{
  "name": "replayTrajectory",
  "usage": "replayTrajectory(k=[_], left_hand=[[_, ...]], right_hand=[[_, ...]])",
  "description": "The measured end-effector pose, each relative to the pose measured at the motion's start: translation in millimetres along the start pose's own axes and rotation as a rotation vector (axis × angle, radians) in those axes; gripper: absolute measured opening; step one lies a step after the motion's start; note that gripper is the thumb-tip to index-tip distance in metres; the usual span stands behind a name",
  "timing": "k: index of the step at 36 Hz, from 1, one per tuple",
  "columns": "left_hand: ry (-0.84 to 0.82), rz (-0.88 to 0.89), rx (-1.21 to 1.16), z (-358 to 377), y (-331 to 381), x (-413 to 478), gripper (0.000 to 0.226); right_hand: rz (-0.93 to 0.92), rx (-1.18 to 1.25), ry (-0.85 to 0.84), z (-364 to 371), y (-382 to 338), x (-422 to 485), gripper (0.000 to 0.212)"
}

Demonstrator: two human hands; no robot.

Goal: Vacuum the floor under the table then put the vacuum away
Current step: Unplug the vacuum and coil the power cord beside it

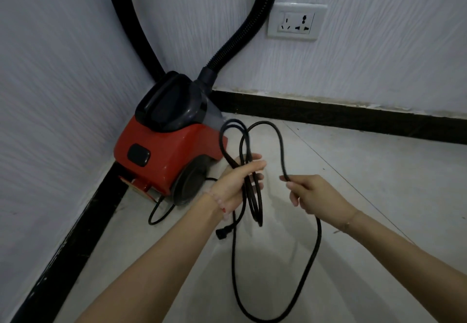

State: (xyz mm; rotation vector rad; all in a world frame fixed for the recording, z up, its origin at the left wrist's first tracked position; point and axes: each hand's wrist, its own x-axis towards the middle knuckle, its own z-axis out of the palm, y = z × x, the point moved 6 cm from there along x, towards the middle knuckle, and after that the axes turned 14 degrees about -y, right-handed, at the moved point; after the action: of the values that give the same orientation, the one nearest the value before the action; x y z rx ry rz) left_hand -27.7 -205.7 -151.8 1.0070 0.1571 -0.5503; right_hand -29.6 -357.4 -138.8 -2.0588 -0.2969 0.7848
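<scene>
red vacuum [166,150] sits in wall corner on pale floor [353,171], black hose [242,34] looping up. left hand [235,183] fingers wrapped round gathered loops of black cord [252,196]. right hand [313,196] pinches cord strand. plug [222,233] dangles below left hand. wall socket [295,21] empty.

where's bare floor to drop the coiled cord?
Free: pale floor tiles right of the right hand, up to the black skirting. Crowded: the corner with the red canister vacuum, and below the left hand, where black power cord trails.
</scene>
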Motion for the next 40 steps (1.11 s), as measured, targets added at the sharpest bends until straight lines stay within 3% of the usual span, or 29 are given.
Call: replayTrajectory(k=[3,6,11,14,16,20,25,30,32,36,38,40], left_hand=[[0.011,-0.015,0.092,5,-9,1,0.026],[-0.023,-0.003,0.018,9,-10,2,0.035],[-0.07,0.039,-0.047,11,-3,1,0.021],[-0.041,0.029,0.059,16,-1,-2,0.003],[0.0,0.058,0.025,16,4,-3,0.017],[0.065,0.185,-0.326,0,21,3,0.034],[0.025,0.268,-0.57,-21,46,3,0.038],[-0.019,0.313,-0.644,-22,55,-3,0.048],[-0.07,0.284,-0.746,-19,53,-3,0.047],[-0.234,0.064,-0.838,-12,36,-4,0.038],[-0.268,-0.089,-0.744,-5,21,-6,0.029],[-0.193,-0.207,-0.561,-4,3,-8,0.027]], right_hand=[[-0.047,-0.256,-0.082,15,-24,0,0.028],[-0.027,-0.431,-0.143,24,-36,1,0.036],[0.033,-0.52,-0.172,27,-31,7,0.039],[0.01,-0.328,-0.185,30,-27,4,0.042],[-0.005,-0.082,-0.204,33,-22,0,0.037],[0.036,0.426,-0.341,41,-5,-13,0.021],[0.084,0.657,-0.677,67,28,-35,0.033],[0.12,0.303,-0.987,111,43,-56,0.017],[0.12,0.157,-1.025,117,48,-53,0.017],[0.147,-0.249,-0.658,85,64,-22,0.021],[0.138,-0.615,-0.469,54,60,-11,0.021],[0.097,-0.907,-0.311,31,49,-4,0.024]])
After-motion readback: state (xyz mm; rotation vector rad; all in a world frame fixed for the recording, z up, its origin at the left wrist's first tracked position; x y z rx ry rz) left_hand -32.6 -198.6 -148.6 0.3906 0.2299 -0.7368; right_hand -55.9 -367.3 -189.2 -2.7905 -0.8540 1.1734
